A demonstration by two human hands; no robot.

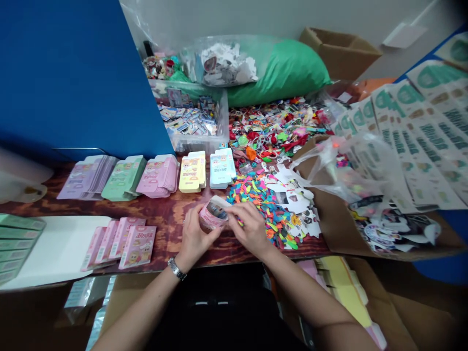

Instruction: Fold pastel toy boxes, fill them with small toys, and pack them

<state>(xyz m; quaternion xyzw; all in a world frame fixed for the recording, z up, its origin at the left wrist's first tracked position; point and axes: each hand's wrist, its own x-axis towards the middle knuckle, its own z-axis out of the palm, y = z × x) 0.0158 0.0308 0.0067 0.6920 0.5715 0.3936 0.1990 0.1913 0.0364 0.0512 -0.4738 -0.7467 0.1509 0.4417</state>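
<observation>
Pink box: I have it up over the near part of the table, its open end facing up and right; bluish, dark contents show inside the open pink box (210,218), too small for me to name.
Left hand: my left hand (195,239) is curled partly closed, thumb and fingers holding the box by its left and near sides.
Right hand: my right hand (249,226) is mostly closed, fingertips at the box's open end; small bright bits (240,223) show under the fingers. I cannot tell whether it grips the flap.
Flat cartons: 5 stacks behind the hands, left to right purple (86,178), green (123,178), pink (158,175), yellow (192,171) and light blue (221,168).
Formed boxes: 4 pink boxes (137,247) lean in a row at left.
Clear bin: the clear bin (224,117) holds small printed packets (190,122).
Clear bag: white cutouts (228,63) fill it, beside a bulging green sack (288,70).
Right carton: the cardboard carton (332,219) holds printed cutouts (383,234) and a clear plastic bag (347,170).
Back carton: its top is open; I cannot see inside the back carton (340,46).
</observation>
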